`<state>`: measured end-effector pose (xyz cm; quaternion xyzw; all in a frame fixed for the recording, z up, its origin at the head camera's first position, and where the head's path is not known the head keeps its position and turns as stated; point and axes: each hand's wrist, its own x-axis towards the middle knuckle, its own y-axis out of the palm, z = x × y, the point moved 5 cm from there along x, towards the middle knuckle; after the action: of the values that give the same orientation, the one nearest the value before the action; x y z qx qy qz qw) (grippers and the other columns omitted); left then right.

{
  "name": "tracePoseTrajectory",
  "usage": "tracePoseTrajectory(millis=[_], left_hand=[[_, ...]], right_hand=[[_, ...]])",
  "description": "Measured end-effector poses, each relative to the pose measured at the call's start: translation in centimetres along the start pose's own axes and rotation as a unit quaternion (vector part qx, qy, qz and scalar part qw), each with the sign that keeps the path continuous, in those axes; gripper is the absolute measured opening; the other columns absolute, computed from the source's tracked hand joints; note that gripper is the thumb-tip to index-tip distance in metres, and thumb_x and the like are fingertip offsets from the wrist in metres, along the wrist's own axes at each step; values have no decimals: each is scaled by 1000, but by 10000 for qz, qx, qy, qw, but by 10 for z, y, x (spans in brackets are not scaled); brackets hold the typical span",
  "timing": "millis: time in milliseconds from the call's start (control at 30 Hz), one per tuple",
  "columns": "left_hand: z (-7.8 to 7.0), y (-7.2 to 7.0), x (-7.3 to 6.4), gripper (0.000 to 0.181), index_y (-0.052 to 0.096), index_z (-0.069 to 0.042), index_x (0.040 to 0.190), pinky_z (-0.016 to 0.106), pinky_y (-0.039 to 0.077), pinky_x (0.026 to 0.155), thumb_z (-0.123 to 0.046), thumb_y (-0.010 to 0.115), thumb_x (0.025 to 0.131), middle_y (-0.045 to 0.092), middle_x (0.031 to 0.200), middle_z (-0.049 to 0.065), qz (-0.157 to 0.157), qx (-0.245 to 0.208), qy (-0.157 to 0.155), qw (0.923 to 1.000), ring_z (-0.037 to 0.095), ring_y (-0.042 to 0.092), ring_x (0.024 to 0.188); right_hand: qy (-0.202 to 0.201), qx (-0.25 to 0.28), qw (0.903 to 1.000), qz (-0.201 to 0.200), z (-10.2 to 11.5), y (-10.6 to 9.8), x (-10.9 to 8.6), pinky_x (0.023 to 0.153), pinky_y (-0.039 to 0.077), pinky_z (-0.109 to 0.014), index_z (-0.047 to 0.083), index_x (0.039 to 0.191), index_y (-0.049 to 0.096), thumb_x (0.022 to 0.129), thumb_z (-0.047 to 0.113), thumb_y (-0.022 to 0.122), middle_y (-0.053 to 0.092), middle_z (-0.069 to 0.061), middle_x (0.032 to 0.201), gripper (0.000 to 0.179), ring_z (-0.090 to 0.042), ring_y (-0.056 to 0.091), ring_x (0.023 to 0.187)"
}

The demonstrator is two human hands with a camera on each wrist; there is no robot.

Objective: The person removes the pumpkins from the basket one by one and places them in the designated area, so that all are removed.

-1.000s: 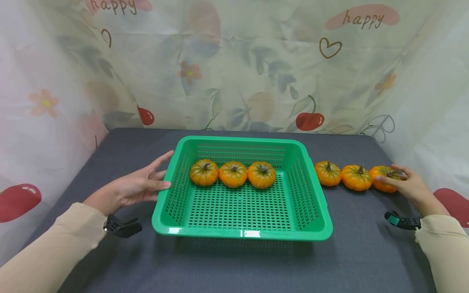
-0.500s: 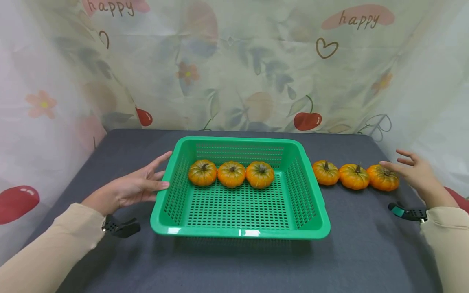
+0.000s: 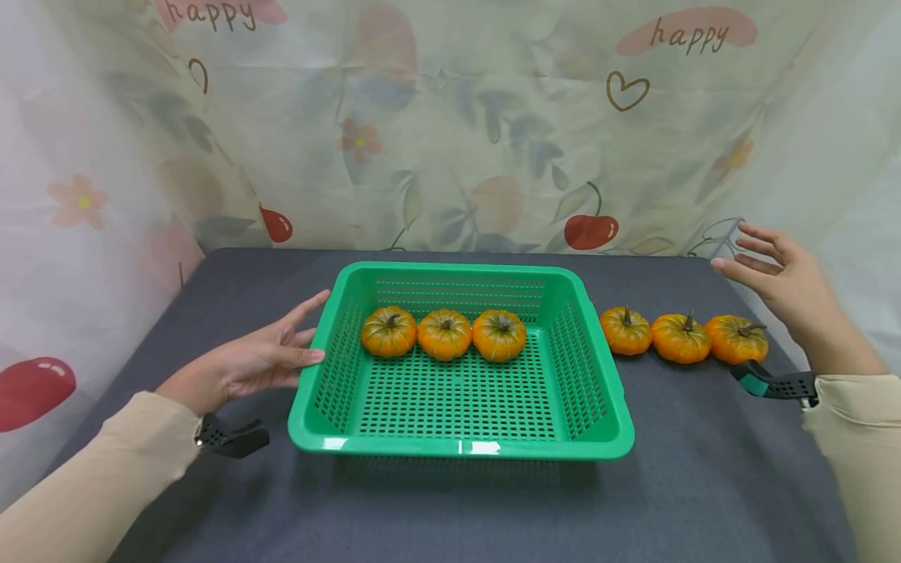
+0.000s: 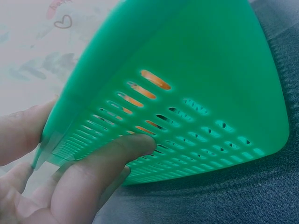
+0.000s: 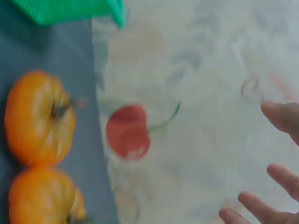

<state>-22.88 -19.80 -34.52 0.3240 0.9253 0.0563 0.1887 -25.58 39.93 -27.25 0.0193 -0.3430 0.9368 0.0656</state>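
R hand [image 3: 788, 289] has lifted up & off the end pumpkin [image 3: 735, 341]; it was beside it ½ sec ago, now well above. L hand & basket look about the same.

L to R: L hand [image 3: 260, 352] is at the basket's L side, fingers mostly straight, tips touching the outer wall, not clenched. Green basket [image 3: 461, 450] sits on dark cloth [image 3: 457, 516] w/ 3 inner pumpkins [image 3: 445, 335] side by side, nearer the far wall. Just R of basket, on the cloth: loose pumpkins [image 3: 680, 339], also 3 in a row incl. the end one. R hand's grip is wide, nothing held, in front of printed curtain [image 3: 450, 168]. So, my read: end pumpkin's let go, nothing in transit, count's 3 in / 3 out.
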Motion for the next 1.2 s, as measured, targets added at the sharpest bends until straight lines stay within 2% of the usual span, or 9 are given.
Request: tracePoseTrajectory(millis=[133, 200, 267, 400, 533, 767, 933, 1033, 1200], left_hand=[[0, 0, 0, 96, -12, -44, 152, 54, 50, 94, 0, 54, 97, -2, 162, 18, 24, 21, 6, 10000, 31, 62, 116], [1, -1, 0, 97, -12, -44, 152, 54, 50, 94, 0, 54, 97, -3, 162, 18, 27, 28, 10, 10000, 31, 61, 117], [1, -2, 0, 97, -13, -44, 152, 55, 50, 94, 1, 54, 97, -3, 162, 18, 30, 33, 10, 10000, 31, 61, 117], [2, -3, 1, 99, -14, -44, 151, 55, 49, 95, 2, 54, 96, -2, 163, 17, -1, 20, -16, 10000, 31, 60, 119], [3, -4, 2, 99, -13, -45, 151, 55, 49, 95, 3, 54, 96, -1, 163, 16, -28, -2, -35, 10000, 31, 60, 119], [2, -2, 2, 98, -13, -45, 151, 54, 50, 94, 1, 54, 97, -2, 162, 18, 38, 16, 11, 10000, 31, 61, 117], [1, -1, 1, 98, -12, -46, 151, 54, 50, 94, 1, 54, 97, -2, 162, 18, 53, 28, 24, 10000, 30, 61, 117], [1, -1, 1, 98, -13, -45, 151, 54, 50, 94, 1, 54, 97, -2, 162, 18, 58, 38, 29, 10000, 30, 62, 116], [1, -1, 1, 98, -12, -45, 151, 54, 50, 94, 1, 54, 97, -2, 162, 17, 45, 23, 15, 10000, 30, 61, 117]], right_hand=[[-356, 136, 9992, 116, 30, 11, -6, 99, 42, -11, 41, 151, 24, 96, 33, 60, 25, 3, 158, 66, -18, 30, 144], [-543, 227, 9981, 159, 45, 18, -9, 85, 43, -3, 39, 151, 26, 95, 30, 61, 28, 2, 157, 66, -18, 31, 144], [-719, 300, 9967, 232, 58, 26, -12, 82, 44, -3, 37, 151, 27, 95, 27, 62, 29, 1, 157, 66, -21, 32, 144], [-923, 429, 9939, 433, 82, 42, -18, 87, 46, -6, 35, 151, 29, 94, 27, 63, 31, 1, 156, 66, -25, 34, 142], [-1174, 660, 9894, 541, 103, 57, -22, 93, 46, -9, 33, 149, 33, 94, 22, 65, 35, 0, 154, 65, -21, 40, 138], [-1641, 1382, 9730, 846, 133, 85, -31, 93, 47, -11, 25, 147, 40, 93, 11, 65, 41, -3, 148, 61, -15, 45, 131], [-1679, 1634, 9630, 1333, 144, 109, -31, 90, 49, -14, 24, 147, 40, 94, 13, 64, 42, -5, 147, 59, -15, 46, 130], [-1686, 1582, 9594, 1614, 147, 123, -26, 94, 48, -17, 23, 147, 39, 95, 16, 62, 40, -6, 150, 58, -22, 42, 135], [-1478, 1671, 9524, 2076, 146, 148, -16, 107, 44, -38, 19, 147, 38, 95, 17, 63, 38, -6, 151, 58, -27, 39, 139]])
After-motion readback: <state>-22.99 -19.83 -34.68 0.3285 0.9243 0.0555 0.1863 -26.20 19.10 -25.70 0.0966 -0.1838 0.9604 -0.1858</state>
